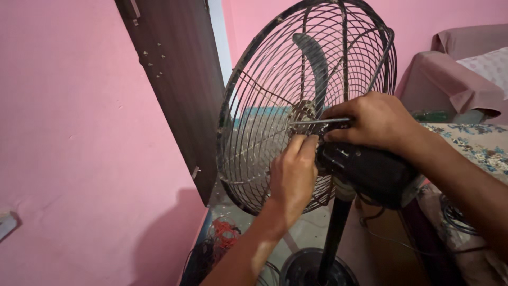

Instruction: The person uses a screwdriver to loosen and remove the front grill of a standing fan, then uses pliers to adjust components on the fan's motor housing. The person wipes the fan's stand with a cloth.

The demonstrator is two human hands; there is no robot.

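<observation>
A black pedestal fan stands in front of me, seen from behind, with its wire cage (248, 100) facing away and one grey blade (316, 61) showing through the wires. My right hand (375, 121) is closed on a thin metal tool (312, 122), its shaft pointing left at the hub in the cage's middle. My left hand (292, 172) presses against the back of the cage just below that hub, fingers bent on the wires beside the black motor housing (370, 172).
The fan's black pole (334, 233) runs down to a round base (312, 270). A dark wooden door (180, 79) leans at the left against pink walls. A bed with floral cloth (476, 143) lies at the right. Tangled red wires (225, 235) lie on the floor.
</observation>
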